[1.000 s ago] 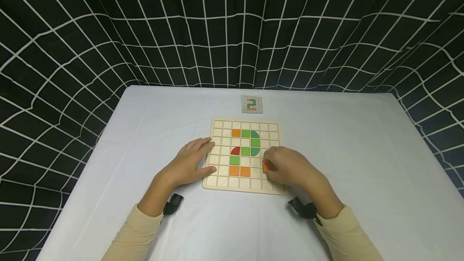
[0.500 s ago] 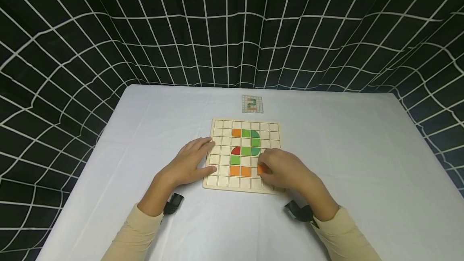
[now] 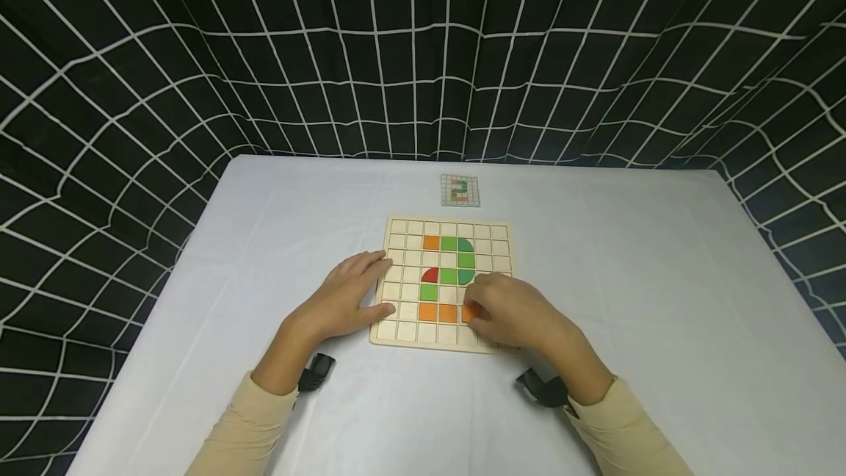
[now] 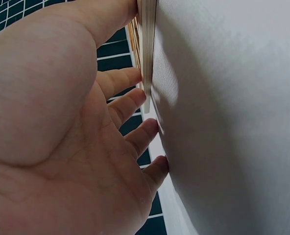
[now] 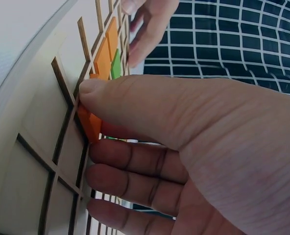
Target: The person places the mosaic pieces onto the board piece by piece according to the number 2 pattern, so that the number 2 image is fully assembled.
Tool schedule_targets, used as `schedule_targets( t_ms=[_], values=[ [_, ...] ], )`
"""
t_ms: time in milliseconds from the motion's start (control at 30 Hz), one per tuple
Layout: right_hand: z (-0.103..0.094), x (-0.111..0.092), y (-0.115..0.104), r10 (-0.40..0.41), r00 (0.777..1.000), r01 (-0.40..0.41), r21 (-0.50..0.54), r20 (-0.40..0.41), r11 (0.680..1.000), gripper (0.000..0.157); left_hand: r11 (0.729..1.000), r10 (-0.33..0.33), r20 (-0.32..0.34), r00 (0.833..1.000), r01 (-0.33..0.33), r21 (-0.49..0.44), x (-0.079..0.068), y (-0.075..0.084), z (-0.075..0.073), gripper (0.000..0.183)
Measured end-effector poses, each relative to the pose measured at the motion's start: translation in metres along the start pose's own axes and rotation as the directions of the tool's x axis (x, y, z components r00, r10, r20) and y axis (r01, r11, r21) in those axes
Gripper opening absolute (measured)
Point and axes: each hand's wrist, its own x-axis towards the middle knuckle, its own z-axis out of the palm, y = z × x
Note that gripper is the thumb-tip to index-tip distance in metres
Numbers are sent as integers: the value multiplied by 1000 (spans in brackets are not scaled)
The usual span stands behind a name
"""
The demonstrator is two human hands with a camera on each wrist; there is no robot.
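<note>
A wooden grid board (image 3: 403, 331) lies on the table, bearing orange, green, teal and red tiles in its squares. My right hand (image 3: 518, 307) pinches an orange square tile (image 5: 90, 123) between thumb and fingers, low over the board. It sits just right of two orange tiles (image 3: 438, 312) in the same row. Partly hidden under my fingers in the head view, the held tile tilts slightly in the right wrist view. My left hand (image 3: 346, 296) rests at the board's left edge with fingers spread; its thumb and fingertips touch the rim (image 4: 147, 54).
A small pattern card (image 3: 460, 190) with a coloured figure on a grid lies beyond the board. The white-clothed table (image 3: 595, 241) extends around it. A black curtain with white grid lines (image 3: 423, 57) stands behind and at both sides.
My right hand has moved left with the orange tile, from the board's right part to beside the two orange tiles. The left hand has stayed in place.
</note>
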Motion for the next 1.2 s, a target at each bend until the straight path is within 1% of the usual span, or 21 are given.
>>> schedule_targets(
  t_ms=[167,267,433,567,700,900,1000,1067,1133,1200],
  values=[
    [1,0,1,-29,1000,29,0,-2,1000,15,1000,1,0,1000,-1,-2,-1,1,0,76],
    [2,1,2,-41,999,41,10,-1,999,14,1000,2,-1,1000,-2,-2,0,1,0,76],
    [4,1,1,-62,998,62,35,-4,997,18,1000,3,0,1000,-3,-2,-1,2,0,76],
    [2,1,-1,-41,999,41,45,0,998,14,1000,15,-7,1000,-15,2,-1,2,-1,75],
    [0,1,2,-15,1000,14,79,16,997,3,1000,20,-13,1000,-20,3,-1,2,-2,75],
    [-6,0,9,18,1000,-20,104,22,994,5,1000,19,-15,1000,-19,-1,-1,2,0,75],
    [-7,-1,14,53,999,-52,109,-10,993,4,1000,16,-4,1000,-16,-5,-1,2,-2,74],
    [-7,-3,19,77,996,-71,107,-55,992,6,1000,8,10,1000,-8,-4,-1,2,-7,75],
    [-9,-7,26,103,988,-92,92,-115,991,16,1000,-15,21,1000,15,7,-2,3,-16,79],
    [-12,-14,34,137,977,-129,58,-163,990,31,997,-57,27,998,56,50,-4,5,-27,88]
  ],
)
